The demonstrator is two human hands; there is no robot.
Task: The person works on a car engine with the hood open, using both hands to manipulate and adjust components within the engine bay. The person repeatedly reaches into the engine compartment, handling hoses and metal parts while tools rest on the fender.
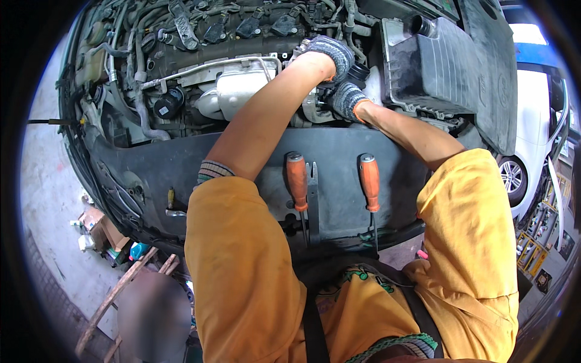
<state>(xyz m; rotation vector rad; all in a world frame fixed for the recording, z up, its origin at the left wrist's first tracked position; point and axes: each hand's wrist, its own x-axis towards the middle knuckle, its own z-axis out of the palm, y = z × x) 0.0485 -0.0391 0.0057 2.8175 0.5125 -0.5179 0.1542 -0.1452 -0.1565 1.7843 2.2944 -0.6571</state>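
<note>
Both my hands wear grey knit gloves with orange cuffs and reach into a car's engine bay. My left hand [331,53] is curled among metal parts beside the engine's dark top cover [230,51]; what its fingers grip is hidden. Just below it, my right hand [347,100] is closed in against a metal housing [316,107], its fingertips out of sight. A black ribbed intake hose [359,74] sits beside both gloves. Two screwdrivers with orange handles, one on the left [296,181] and one on the right [369,181], lie on the black front panel [242,154].
A black air filter box [430,69] stands right of my hands. Left of them are a silver heat shield [239,91] and a black oil filter [169,104]. A ratchet [175,213] rests at the panel's left. Outside the bay are a wooden ladder [115,293] and a white car [532,109].
</note>
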